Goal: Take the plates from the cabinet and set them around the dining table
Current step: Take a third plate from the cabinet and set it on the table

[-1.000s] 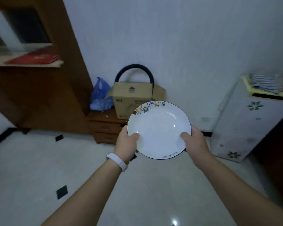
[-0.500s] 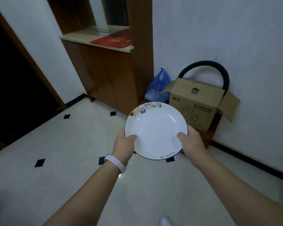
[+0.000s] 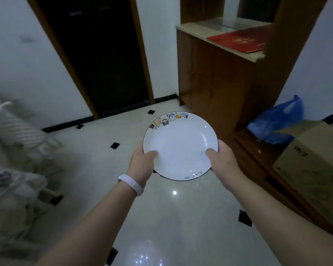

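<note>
I carry a white plate point(image 3: 181, 148) in both hands above the tiled floor point(image 3: 167, 223).
My left hand point(image 3: 141, 164), a white band point(image 3: 132, 182) at its wrist, grips the plate's near-left rim, thumb lying on the upper face. My right hand point(image 3: 222, 162) grips the near-right rim the same way. The plate sits roughly level in front of me, with small cartoon figures along its far edge. Far right stands a wooden cabinet point(image 3: 210, 83) topped by a red folder point(image 3: 240, 40); a blue bag point(image 3: 277, 121) and cardboard box point(image 3: 311, 169) lie right.
</note>
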`<state>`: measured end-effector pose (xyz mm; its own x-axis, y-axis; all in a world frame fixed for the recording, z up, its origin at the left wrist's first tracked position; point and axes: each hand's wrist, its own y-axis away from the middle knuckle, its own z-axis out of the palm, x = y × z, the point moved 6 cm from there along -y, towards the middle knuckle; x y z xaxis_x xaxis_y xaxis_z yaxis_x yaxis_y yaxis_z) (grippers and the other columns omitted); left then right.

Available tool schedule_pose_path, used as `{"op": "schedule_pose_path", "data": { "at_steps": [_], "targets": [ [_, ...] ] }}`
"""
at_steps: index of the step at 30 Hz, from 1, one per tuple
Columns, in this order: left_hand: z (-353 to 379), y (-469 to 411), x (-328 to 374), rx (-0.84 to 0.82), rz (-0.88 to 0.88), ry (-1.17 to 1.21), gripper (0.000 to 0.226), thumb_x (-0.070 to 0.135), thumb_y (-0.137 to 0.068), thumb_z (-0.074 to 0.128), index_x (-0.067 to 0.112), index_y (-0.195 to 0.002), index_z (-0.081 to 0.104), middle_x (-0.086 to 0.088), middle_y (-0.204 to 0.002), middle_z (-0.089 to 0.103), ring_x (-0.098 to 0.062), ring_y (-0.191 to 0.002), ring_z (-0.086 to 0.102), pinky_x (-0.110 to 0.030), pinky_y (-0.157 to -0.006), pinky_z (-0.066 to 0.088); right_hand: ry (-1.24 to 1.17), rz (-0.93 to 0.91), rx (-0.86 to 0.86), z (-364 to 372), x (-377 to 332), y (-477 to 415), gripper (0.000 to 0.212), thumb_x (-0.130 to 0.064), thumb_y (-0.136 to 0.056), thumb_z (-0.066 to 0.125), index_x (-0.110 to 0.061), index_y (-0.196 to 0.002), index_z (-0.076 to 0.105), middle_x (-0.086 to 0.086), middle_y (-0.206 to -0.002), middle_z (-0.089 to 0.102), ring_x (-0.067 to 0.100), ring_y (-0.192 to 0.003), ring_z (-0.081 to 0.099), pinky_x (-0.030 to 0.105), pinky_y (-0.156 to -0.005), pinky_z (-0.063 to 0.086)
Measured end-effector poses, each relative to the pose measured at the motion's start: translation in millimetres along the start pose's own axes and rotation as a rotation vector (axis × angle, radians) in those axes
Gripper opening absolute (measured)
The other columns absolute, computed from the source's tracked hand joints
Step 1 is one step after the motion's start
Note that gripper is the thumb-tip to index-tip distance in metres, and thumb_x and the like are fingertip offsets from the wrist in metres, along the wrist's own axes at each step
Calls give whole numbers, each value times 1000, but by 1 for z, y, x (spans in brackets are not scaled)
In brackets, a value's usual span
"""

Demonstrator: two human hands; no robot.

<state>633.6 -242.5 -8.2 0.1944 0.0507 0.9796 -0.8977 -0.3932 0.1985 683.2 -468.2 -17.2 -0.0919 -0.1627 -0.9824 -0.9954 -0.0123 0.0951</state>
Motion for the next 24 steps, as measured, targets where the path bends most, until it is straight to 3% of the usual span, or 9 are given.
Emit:
{"op": "schedule_pose_path", "data": {
  "at_steps": [6,8,12,19,24],
  "targets": [
    [-98,-32,-9,206,0,69,42,-6,-86,44,29,-99,63,11,-77,73,-18,-68,65,-37,-58,53,55,-8,-248,121,-11,-43,21,-5,-84,45,-20,-84,60,-9,-66,56,11,-54,44,21,-52,37],
    [-130,-47,-15,246,-8,82,43,-4,-84,46,30,-102,63,7,-83,73,-22,-72,66,-42,-62,54,79,-15,-309,161,-14,-54,20,-5,-86,45,-20,-85,59,-8,-66,54,9,-50,43,19,-48,36],
    [-199,-90,-25,341,-18,107,40,-3,-82,48,29,-101,63,1,-91,71,-23,-75,66,-38,-59,54,90,9,-400,248,-17,-80,18,-7,-84,44,-16,-90,59,-3,-70,53,17,-56,38,24,-51,34],
    [-321,-181,-24,460,-57,165,36,10,-71,51,33,-96,64,-3,-91,71,-28,-73,63,-41,-61,51,147,5,-501,407,-45,-131,28,-8,-87,43,-23,-99,63,-8,-82,65,9,-60,51,21,-55,41],
    [-405,-238,-16,514,-55,210,38,-3,-88,46,27,-105,59,-4,-95,68,-29,-78,60,-44,-66,48,189,-20,-550,517,-74,-164,22,-2,-85,41,-13,-90,59,-4,-71,53,11,-53,41,14,-42,35]
  ]
}}
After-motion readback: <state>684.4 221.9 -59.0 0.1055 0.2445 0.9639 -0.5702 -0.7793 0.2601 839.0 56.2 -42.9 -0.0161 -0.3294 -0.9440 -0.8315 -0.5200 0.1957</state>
